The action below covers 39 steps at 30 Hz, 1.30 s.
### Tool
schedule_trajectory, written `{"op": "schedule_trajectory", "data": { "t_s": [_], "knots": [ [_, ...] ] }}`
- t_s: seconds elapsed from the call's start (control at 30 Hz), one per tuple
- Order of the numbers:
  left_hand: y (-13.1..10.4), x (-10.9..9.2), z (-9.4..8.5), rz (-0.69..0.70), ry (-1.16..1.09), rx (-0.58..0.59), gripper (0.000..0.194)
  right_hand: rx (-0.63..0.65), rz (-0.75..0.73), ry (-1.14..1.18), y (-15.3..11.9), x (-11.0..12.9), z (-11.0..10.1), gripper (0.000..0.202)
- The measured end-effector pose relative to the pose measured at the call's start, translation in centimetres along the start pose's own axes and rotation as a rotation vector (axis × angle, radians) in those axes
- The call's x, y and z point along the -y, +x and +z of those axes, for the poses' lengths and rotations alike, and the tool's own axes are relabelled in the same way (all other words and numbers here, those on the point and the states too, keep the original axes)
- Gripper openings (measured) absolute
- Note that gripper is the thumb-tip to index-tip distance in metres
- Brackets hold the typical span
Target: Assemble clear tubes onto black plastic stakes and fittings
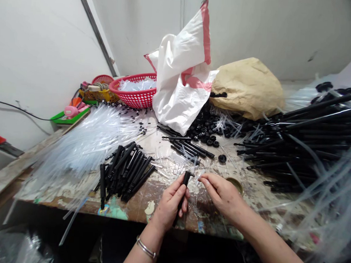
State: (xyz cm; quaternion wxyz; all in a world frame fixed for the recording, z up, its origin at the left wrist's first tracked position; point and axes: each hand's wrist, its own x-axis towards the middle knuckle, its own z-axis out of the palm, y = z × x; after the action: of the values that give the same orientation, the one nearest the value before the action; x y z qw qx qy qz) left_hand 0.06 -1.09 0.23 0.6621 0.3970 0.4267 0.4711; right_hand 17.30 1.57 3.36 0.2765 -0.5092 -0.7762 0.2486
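One black tube (185, 181) stands tilted in my view, above the front edge of the worktable (140, 213), with a small side nub near its top. My left hand (171, 199) is clamped around it, fingers wrapped and thumb along its side. Just beside the nub, I have the thumb and forefinger of my right hand (223, 192) drawn together; something small and clear shows at the tips, but I can't tell whether they grip it.

Left of the hands I see a pile of black tubes (128, 170), with long clear tubes (86, 138) fanned out behind it. Thin black rods (189, 146) lie beyond my hands, near scattered black rings (212, 141). Farther back are a red basket (136, 99), a white sack (183, 76) and a brown bag (248, 88). Over on the right, I make out a big heap of long black tubes (308, 143).
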Motion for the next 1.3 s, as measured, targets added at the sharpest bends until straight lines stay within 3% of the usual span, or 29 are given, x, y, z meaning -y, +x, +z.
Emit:
{"op": "schedule_trajectory", "data": {
  "t_s": [0.37, 0.97, 1.2, 1.3],
  "knots": [
    [-0.1, 0.1, 0.0, 0.013, 0.061, -0.001, 0.05, -0.008, 0.005, -0.001, 0.0, 0.2, 0.2, 0.024],
    [0.3, -0.2, -0.2, -0.076, -0.044, 0.137, 0.047, 0.081, -0.033, -0.11, 0.9, 0.2, 0.3, 0.027],
    [0.1, 0.1, 0.0, -0.036, 0.026, 0.089, 0.052, 0.023, -0.026, 0.017, 1.0, 0.0, 1.2, 0.028],
    [-0.3, 0.4, 0.5, 0.055, 0.13, -0.018, 0.052, -0.034, -0.04, 0.063, 0.7, -0.5, 1.0, 0.027]
  ]
}}
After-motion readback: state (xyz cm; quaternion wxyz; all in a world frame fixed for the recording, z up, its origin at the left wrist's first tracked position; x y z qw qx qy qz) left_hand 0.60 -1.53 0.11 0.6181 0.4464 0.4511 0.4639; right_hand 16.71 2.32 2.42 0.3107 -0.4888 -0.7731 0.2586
